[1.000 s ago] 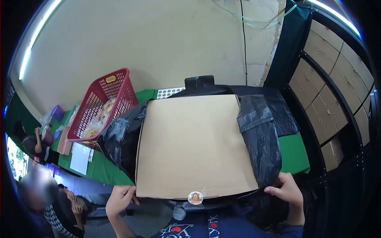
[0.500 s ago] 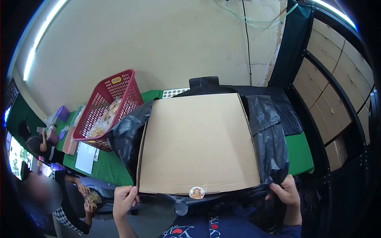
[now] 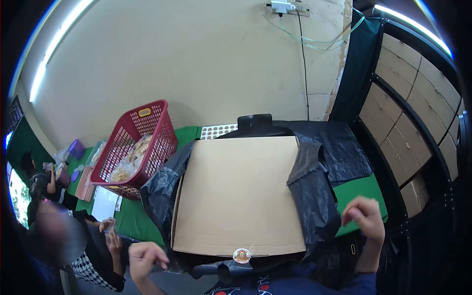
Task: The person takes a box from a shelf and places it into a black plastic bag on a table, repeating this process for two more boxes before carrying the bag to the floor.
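Observation:
A flat brown cardboard box with a round sticker on its front edge lies inside a black plastic bag. The bag is bunched down around the box's sides, its handle flap at the far side. Near the box's front left corner, my left hand hovers with curled fingers, apart from the bag. My right hand is raised to the right of the bag, fingers bent; whether anything is in them cannot be made out.
A red basket with bagged food stands left on the green table. Beside it are a sticker sheet, a pink tray and papers. Two people are at the far left. Shelves of brown boxes stand right.
Both hands have let go of the bag's front corners and moved off it. The bag's right side has folded in over the box's right edge. The view has tilted up a little.

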Demonstrator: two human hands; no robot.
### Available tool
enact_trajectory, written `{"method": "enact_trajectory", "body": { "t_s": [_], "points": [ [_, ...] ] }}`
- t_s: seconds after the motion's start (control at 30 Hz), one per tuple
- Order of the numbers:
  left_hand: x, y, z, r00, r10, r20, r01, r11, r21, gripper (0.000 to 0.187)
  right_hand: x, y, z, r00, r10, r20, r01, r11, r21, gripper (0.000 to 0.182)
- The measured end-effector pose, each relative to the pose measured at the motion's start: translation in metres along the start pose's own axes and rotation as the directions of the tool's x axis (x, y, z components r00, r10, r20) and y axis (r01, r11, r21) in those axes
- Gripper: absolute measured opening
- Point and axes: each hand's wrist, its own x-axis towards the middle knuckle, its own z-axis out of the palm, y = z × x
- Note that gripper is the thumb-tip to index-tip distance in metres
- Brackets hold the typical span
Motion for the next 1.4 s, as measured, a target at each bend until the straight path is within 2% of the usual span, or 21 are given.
{"method": "enact_trajectory", "body": {
  "t_s": [0.07, 0.17, 0.2, 0.23, 0.3, 0.4, 0.5, 0.6, 0.67, 0.73, 0.8, 0.83, 0.93, 0.97, 1.03, 1.07, 1.1, 1.2, 1.23, 1.33, 1.4],
  "points": [
    [0.015, 0.002, -0.011, 0.958, 0.247, -0.146, -0.228, 0.964, 0.134, 0.038, 0.021, 0.008, -0.008, 0.987, -0.096, -0.127, 0.105, 0.992, 0.067, 0.028],
    [0.074, -0.005, 0.0, 0.822, 0.363, -0.439, -0.314, 0.932, 0.183, 0.05, 0.06, 0.019, -0.003, 0.945, -0.212, -0.25, 0.209, 0.977, -0.039, 0.062],
    [0.085, -0.009, -0.006, 0.875, 0.29, -0.388, -0.194, 0.944, 0.267, 0.058, 0.071, 0.027, 0.002, 0.938, -0.225, -0.265, 0.197, 0.972, -0.126, 0.068],
    [0.095, -0.012, -0.002, 0.865, 0.348, -0.361, -0.176, 0.885, 0.43, 0.058, 0.076, 0.036, 0.001, 0.958, -0.227, -0.174, 0.221, 0.974, -0.052, 0.055],
    [0.11, -0.014, 0.003, 0.855, 0.418, -0.307, -0.164, 0.779, 0.605, 0.05, 0.084, 0.038, 0.005, 0.995, -0.089, -0.054, 0.091, 0.995, 0.033, 0.055],
    [0.119, -0.025, -0.021, 0.962, -0.114, -0.249, 0.11, 0.993, -0.031, 0.039, 0.088, 0.034, 0.02, 0.996, -0.059, 0.066, 0.058, 0.998, 0.017, 0.033],
    [0.133, -0.028, -0.024, 0.973, -0.055, -0.223, -0.012, 0.957, -0.29, 0.024, 0.082, 0.015, 0.024, 0.972, -0.232, -0.038, 0.22, 0.955, -0.197, 0.02],
    [0.14, -0.014, -0.02, 0.955, -0.017, -0.295, -0.119, 0.891, -0.438, 0.025, 0.076, -0.005, 0.02, 0.998, -0.054, -0.023, 0.058, 0.915, 0.4, 0.013],
    [0.138, 0.005, -0.018, 0.968, 0.082, -0.238, -0.187, 0.868, -0.461, 0.03, 0.078, -0.007, 0.009, 0.976, -0.101, -0.191, 0.166, 0.917, 0.363, 0.02],
    [0.142, -0.007, -0.023, 0.951, 0.017, -0.31, -0.181, 0.841, -0.509, 0.039, 0.079, 0.0, -0.005, 0.974, -0.124, -0.188, 0.188, 0.908, 0.373, 0.019],
    [0.139, -0.005, -0.008, 0.897, -0.054, -0.438, -0.208, 0.823, -0.528, 0.041, 0.073, 0.002, -0.012, 0.99, -0.019, -0.14, 0.079, 0.899, 0.431, 0.017],
    [0.137, -0.006, -0.008, 0.923, -0.067, -0.38, -0.174, 0.807, -0.565, 0.044, 0.072, 0.003, -0.014, 0.994, 0.031, -0.104, 0.021, 0.889, 0.457, 0.018],
    [0.13, -0.004, -0.017, 0.93, -0.051, -0.364, -0.136, 0.872, -0.47, 0.045, 0.07, 0.011, -0.012, 0.98, 0.143, 0.14, -0.2, 0.725, 0.659, 0.034],
    [0.132, -0.008, -0.017, 0.782, -0.051, -0.622, -0.219, 0.911, -0.35, 0.035, 0.073, 0.019, -0.013, 0.957, 0.104, 0.272, -0.261, 0.717, 0.646, 0.047],
    [0.135, -0.008, -0.027, 0.835, 0.16, -0.526, -0.156, 0.986, 0.053, 0.029, 0.076, 0.019, -0.006, 0.908, 0.087, 0.411, -0.348, 0.703, 0.62, 0.049],
    [0.133, -0.008, -0.031, 0.864, 0.241, -0.443, -0.134, 0.957, 0.258, 0.028, 0.078, 0.016, 0.0, 0.874, 0.08, 0.479, -0.394, 0.693, 0.603, 0.05],
    [0.135, 0.003, -0.018, 0.806, 0.393, -0.443, -0.158, 0.864, 0.478, 0.029, 0.08, 0.008, 0.006, 0.85, 0.045, 0.525, -0.403, 0.695, 0.595, 0.043],
    [0.131, 0.005, -0.017, 0.904, 0.202, -0.376, -0.25, 0.965, -0.081, 0.025, 0.09, 0.003, 0.018, 0.924, 0.031, 0.382, -0.224, 0.851, 0.475, 0.034],
    [0.128, 0.007, -0.009, 0.908, 0.129, -0.399, -0.261, 0.918, -0.297, 0.021, 0.092, 0.0, 0.016, 0.929, -0.029, 0.369, -0.243, 0.704, 0.667, 0.026],
    [0.125, 0.006, -0.005, 0.969, 0.166, -0.182, -0.238, 0.822, -0.518, 0.02, 0.08, -0.007, 0.022, 0.976, -0.056, 0.209, -0.088, 0.778, 0.623, 0.026],
    [0.128, 0.01, -0.003, 0.981, 0.18, -0.073, -0.19, 0.819, -0.542, 0.027, 0.069, -0.005, 0.033, 0.986, 0.041, 0.161, -0.141, 0.722, 0.678, 0.03]
  ]
}}
